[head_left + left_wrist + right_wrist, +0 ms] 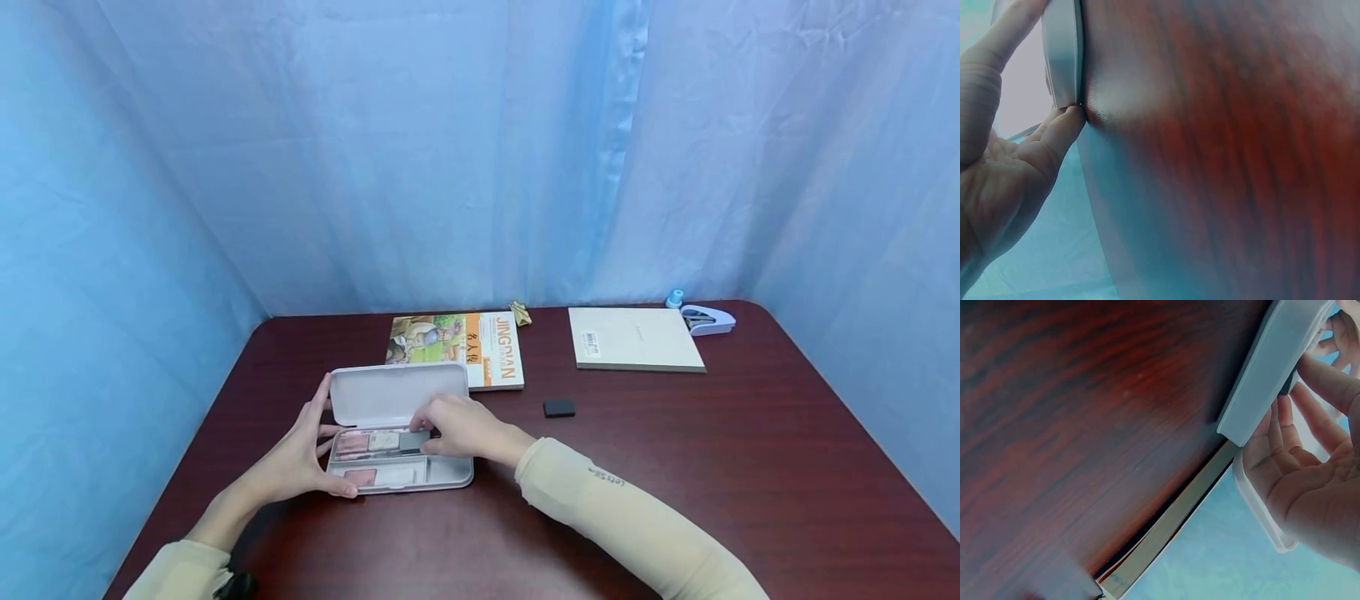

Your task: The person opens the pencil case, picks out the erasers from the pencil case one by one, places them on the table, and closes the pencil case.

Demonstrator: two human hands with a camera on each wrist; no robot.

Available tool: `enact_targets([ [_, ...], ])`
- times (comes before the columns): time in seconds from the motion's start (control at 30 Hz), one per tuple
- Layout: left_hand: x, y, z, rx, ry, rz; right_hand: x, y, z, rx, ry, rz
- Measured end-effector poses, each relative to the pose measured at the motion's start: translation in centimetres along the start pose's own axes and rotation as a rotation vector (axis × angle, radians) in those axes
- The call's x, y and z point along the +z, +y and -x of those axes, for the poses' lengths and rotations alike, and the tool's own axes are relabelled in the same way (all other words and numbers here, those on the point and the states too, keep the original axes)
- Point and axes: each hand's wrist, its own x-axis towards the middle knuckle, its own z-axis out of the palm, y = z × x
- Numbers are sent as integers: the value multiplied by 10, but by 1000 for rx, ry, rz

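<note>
**Two hands at an open grey case**

A light grey case (401, 442) lies open on the dark red worktop (675, 467), its lid tipped up at the far side. The left hand (300, 454) steadies the case's left end with straight, spread fingers: thumb at the near corner, fingertips up by the lid edge. The right hand (457, 429) reaches over the case's right half, and its fingertips pinch a small dark grey block (414, 442) in the rear row of compartments. Pinkish and pale blocks sit in the compartments to the left of it.

To do this step well, I judge that the left hand should press the tray flat so it does not slide, while the right hand moves the block straight and level to avoid snagging the dividers.

Behind the case lies a book (457, 346) whose cover reads "JINGDIAN". A similar dark block (558, 407) sits to the case's right, apart from it. Farther right and back are a pale pad (633, 337) with a barcode label and a white stapler (708, 319). The right sleeve (607, 500) carries small lettering, too fine to read surely.
</note>
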Motion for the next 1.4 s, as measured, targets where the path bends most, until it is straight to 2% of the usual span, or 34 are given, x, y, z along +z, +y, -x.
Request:
enact_targets([
  [0.37,0,-2,0,6,1,5,0,-1,-1,0,15,29],
  [0.8,0,0,0,-17,-1,1,-2,2,1,-21,6,-49],
  [1.07,0,2,-1,-6,-8,17,-5,3,1,-36,4,-72],
  [1.2,0,3,-1,-2,-16,23,-9,5,2,-42,0,-133],
  [1.4,-1,2,-1,-2,-11,4,-25,11,11,-3,-33,-396],
])
